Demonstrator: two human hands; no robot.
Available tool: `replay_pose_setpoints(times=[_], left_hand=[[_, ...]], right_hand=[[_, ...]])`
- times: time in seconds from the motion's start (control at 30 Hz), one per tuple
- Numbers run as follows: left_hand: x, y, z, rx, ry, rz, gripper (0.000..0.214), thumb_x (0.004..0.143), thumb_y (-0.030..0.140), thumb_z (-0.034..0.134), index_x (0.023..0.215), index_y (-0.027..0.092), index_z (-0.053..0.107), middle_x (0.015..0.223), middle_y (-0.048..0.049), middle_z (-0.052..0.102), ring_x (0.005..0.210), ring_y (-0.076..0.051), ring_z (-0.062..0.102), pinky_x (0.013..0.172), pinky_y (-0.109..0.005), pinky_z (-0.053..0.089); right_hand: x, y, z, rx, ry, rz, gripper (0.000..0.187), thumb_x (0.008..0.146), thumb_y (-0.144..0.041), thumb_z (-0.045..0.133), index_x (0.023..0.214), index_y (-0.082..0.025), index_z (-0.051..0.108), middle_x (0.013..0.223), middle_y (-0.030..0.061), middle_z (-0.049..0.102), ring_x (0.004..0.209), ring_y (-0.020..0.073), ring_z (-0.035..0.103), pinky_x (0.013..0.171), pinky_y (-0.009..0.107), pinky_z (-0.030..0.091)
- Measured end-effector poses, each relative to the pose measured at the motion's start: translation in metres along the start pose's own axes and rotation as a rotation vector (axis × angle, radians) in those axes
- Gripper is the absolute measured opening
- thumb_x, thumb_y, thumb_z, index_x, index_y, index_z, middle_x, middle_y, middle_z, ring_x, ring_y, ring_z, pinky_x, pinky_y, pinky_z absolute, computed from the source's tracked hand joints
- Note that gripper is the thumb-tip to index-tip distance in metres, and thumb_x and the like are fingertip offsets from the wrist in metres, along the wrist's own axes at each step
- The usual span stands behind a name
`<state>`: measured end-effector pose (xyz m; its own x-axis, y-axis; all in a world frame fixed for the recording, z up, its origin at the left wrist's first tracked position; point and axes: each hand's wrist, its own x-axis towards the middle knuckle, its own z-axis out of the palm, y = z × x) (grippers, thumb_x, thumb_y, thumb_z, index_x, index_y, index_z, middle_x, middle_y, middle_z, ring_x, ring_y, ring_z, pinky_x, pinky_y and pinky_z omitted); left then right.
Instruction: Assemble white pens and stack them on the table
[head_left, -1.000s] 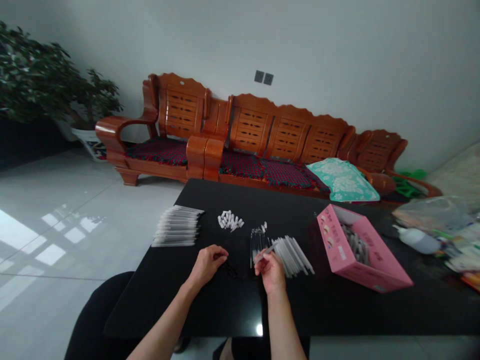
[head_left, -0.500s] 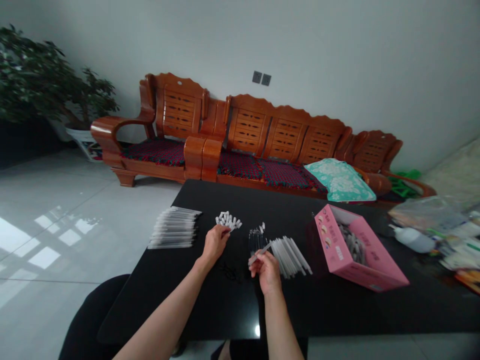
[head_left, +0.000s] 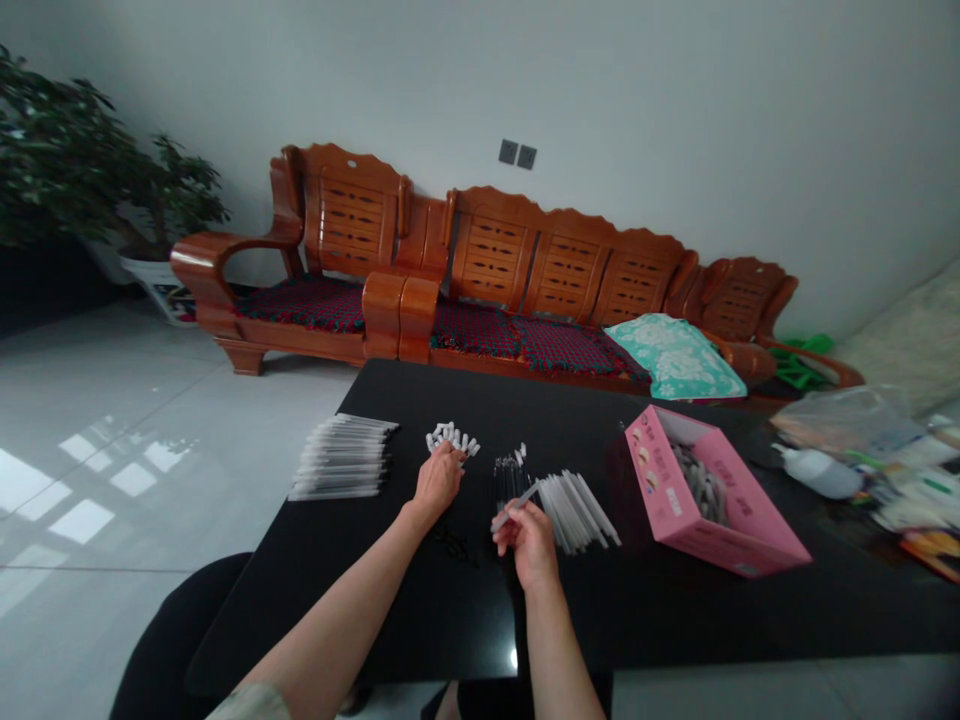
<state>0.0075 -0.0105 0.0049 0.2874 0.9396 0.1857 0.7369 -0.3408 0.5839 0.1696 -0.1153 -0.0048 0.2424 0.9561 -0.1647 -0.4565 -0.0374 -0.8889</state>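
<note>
At the frame's lower center, a right hand (head_left: 532, 545) pinches a translucent tube (head_left: 514, 508) while the left hand (head_left: 437, 483), its grip unclear, bends over white caps (head_left: 444, 433).

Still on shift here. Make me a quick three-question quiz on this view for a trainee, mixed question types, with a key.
1. True or false: the right hand holds a slim translucent piece.

2. Where is the left hand?
A) On the sofa
B) At the pile of small white pieces
C) On the teal cushion

3. Fill the gap, as the wearer sees it: the pink box stands to the ____ of the loose pile of pale tubes.

Key: 1. True. 2. B. 3. Right.
</note>
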Motion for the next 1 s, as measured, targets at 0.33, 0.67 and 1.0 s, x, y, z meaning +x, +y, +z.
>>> replay_pose_setpoints(times=[0.33,0.67,1.0], left_hand=[[-0.008,-0.007,-0.001,-0.052,-0.030,-0.011,0.027,0.080,0.010,0.057,0.102,0.020,0.068,0.100,-0.0100,0.065,0.097,-0.023,0.060,0.086,-0.030,0.041],[-0.020,-0.023,-0.009,-0.697,0.033,-0.239,0.020,0.075,0.025,0.065,0.091,0.017,0.073,0.073,-0.0041,0.068,0.070,-0.018,0.062,0.069,-0.028,0.045],[-0.041,-0.015,-0.030,-1.394,-0.039,-0.421,0.040,0.064,0.032,0.081,0.097,0.013,0.070,0.089,-0.0074,0.070,0.068,-0.009,0.060,0.064,-0.020,0.046]], right_hand=[[0.000,0.001,0.000,-0.013,-0.007,0.005,0.016,0.068,-0.027,0.065,0.073,-0.014,0.059,0.058,0.0051,0.070,0.038,0.0155,0.061,0.028,0.018,0.040],[0.000,0.004,-0.003,-0.020,-0.007,-0.007,0.016,0.069,-0.028,0.066,0.074,-0.014,0.059,0.058,0.0055,0.070,0.039,0.0156,0.061,0.028,0.018,0.040],[-0.002,-0.001,0.001,-0.034,-0.007,0.005,0.016,0.069,-0.028,0.065,0.073,-0.014,0.059,0.058,0.0052,0.069,0.038,0.0152,0.060,0.028,0.018,0.039]])
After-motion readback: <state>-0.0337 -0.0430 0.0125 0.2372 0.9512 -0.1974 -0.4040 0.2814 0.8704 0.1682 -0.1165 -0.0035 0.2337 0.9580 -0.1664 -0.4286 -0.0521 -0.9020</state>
